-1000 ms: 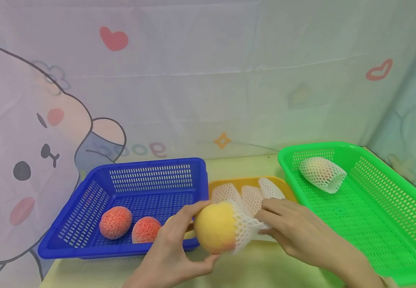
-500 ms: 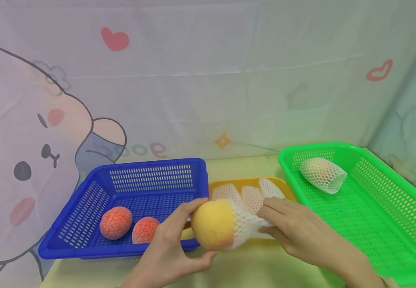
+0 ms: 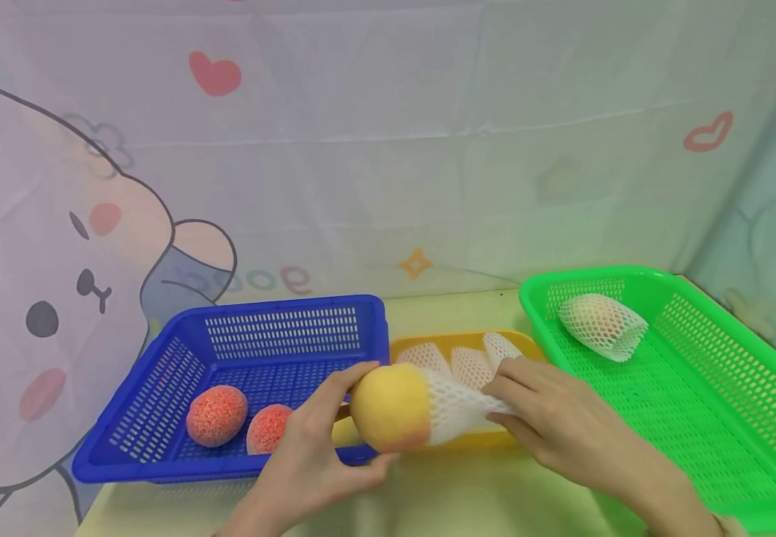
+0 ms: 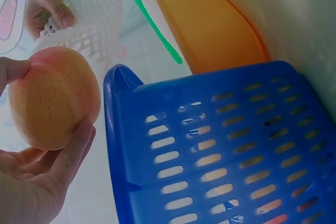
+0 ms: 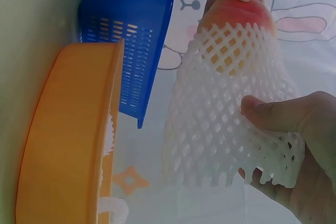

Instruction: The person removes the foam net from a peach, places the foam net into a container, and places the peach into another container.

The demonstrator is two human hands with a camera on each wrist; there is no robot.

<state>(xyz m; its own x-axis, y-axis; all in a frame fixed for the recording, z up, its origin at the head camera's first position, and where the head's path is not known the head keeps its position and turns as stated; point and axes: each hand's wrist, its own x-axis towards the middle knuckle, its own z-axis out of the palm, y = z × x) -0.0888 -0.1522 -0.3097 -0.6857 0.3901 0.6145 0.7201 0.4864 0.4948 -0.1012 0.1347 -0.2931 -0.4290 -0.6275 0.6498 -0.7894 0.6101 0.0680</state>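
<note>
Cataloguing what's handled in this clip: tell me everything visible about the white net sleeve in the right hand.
The white net sleeve looks like soft foam: a flexible tube of diamond-shaped mesh with scalloped ends. One end fits over part of a yellow-and-red fruit, leaving the rest bare. The right hand pinches the other end, thumb on one side. In the head view it lies roughly sideways, narrowing toward that pinch, and appears in front of the yellow tray.

The left hand (image 3: 305,451) holds a yellow fruit (image 3: 390,407), the right hand (image 3: 554,416) its white net (image 3: 456,409).
</note>
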